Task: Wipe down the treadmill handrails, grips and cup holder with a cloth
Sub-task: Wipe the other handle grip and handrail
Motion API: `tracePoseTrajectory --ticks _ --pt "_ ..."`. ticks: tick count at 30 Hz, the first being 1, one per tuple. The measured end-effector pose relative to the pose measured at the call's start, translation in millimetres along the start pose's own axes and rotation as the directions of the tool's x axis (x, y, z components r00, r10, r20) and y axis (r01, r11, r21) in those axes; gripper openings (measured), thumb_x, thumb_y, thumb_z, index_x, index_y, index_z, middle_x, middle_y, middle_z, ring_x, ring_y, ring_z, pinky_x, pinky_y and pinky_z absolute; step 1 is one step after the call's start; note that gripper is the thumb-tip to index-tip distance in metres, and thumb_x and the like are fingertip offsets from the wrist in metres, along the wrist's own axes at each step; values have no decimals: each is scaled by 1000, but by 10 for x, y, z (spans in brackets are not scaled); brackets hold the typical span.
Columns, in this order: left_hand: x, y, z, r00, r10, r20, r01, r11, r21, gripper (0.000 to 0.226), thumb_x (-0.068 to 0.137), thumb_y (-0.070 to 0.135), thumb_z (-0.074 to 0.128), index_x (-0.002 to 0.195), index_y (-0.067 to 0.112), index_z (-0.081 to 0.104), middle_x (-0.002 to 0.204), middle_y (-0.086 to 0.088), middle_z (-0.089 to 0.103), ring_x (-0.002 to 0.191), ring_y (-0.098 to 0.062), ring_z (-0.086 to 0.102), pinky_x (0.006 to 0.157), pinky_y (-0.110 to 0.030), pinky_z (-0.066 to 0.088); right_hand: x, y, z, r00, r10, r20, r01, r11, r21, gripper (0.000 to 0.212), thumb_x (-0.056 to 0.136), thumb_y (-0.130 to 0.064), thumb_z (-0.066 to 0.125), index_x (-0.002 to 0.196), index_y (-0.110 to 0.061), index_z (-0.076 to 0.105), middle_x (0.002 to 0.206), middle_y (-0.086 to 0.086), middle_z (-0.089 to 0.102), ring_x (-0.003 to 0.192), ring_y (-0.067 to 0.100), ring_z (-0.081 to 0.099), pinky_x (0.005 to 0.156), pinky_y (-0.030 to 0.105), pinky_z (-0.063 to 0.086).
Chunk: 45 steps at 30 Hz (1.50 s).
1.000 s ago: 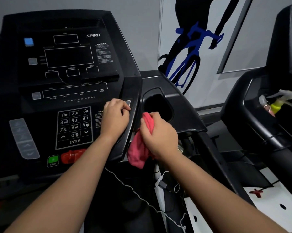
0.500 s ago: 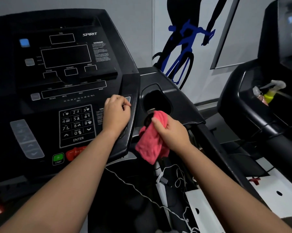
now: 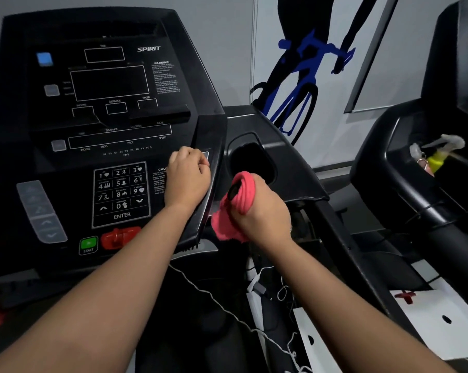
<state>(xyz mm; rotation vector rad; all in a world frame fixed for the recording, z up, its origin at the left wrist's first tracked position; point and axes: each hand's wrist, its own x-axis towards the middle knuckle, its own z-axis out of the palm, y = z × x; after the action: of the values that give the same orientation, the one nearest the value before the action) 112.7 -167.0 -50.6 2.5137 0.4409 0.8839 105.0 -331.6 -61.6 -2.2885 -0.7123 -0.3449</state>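
My right hand (image 3: 265, 211) grips a pink cloth (image 3: 242, 191) wrapped round a short black grip (image 3: 231, 194), whose dark end pokes out of the cloth. This happens just in front of the dark cup holder (image 3: 251, 162), to the right of the treadmill console (image 3: 109, 84). Loose cloth hangs below my fist. With its fingers curled and nothing in them, my left hand (image 3: 188, 179) rests on the console's right side beside the keypad. The black right handrail (image 3: 343, 238) slopes down behind my right forearm.
A red safety key (image 3: 119, 236) and a green start button (image 3: 88, 244) sit low on the console. A thin white cord (image 3: 214, 294) hangs below my arms. To the right, a second treadmill carries a yellow spray bottle (image 3: 440, 154). The wall has a blue cyclist graphic (image 3: 302, 84).
My right hand has drawn the cloth back from the cup holder's front rim and now clasps it round the grip. My left hand has stayed on the console.
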Motion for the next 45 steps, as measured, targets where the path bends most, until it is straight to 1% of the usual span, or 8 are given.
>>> tracePoseTrajectory --ticks 6,11,17,20,26,35,39,45 --pt "-46 27 -2 999 38 -13 -37 996 76 16 84 4 49 90 8 64 101 -4 59 100 -21 49 90 -28 38 -88 387 -86 949 202 243 -193 979 -62 46 67 -65 60 95 -31 49 78 -6 65 67 16 65 61 33 55" --pt "-57 79 44 1000 14 -24 -9 986 165 19 84 5 51 98 7 64 106 -8 59 101 -26 51 88 -37 42 209 431 -318 778 84 623 -325 902 285 23 66 -12 76 80 -19 59 71 -7 59 63 9 53 72 34 51" --pt "-65 151 52 997 -42 -66 53 982 180 14 84 6 53 93 6 63 100 -11 59 98 -29 52 83 -38 41 205 107 -170 935 41 351 -99 984 148 39 68 -34 65 104 -27 50 93 -5 64 82 20 59 75 34 50" --pt "-72 151 55 997 -54 -62 65 981 185 14 85 5 52 93 5 63 100 -11 60 98 -28 52 84 -36 41 100 85 -155 970 0 242 -26 994 102 26 70 -30 58 89 -27 40 84 -7 57 74 26 60 61 34 47" --pt "-231 199 95 989 -123 -81 131 985 110 25 87 4 48 105 7 64 111 -6 62 104 -24 56 83 -33 42 -61 364 -209 939 63 337 -94 993 76 39 63 -28 67 93 -26 43 87 -7 60 83 23 63 67 33 50" --pt "-253 217 112 987 -131 -92 140 985 100 26 85 5 50 107 6 63 113 -6 62 106 -24 56 87 -34 42 474 259 -398 629 -51 775 -421 816 395 18 70 -8 73 80 -14 59 74 2 59 68 13 55 68 29 45" --pt "-253 203 114 988 -113 -101 123 988 93 26 85 4 50 106 5 64 113 -7 63 106 -25 57 88 -34 43 381 286 -286 769 -33 639 -293 869 398 20 71 -21 72 70 -22 53 70 -7 60 66 8 55 71 30 48" --pt "-296 227 63 990 -125 -64 128 990 50 33 85 3 48 112 8 65 121 -2 62 115 -18 55 97 -27 40 37 308 -212 935 43 351 -48 999 6 34 61 -29 64 86 -24 41 74 -8 53 69 25 61 56 30 43"
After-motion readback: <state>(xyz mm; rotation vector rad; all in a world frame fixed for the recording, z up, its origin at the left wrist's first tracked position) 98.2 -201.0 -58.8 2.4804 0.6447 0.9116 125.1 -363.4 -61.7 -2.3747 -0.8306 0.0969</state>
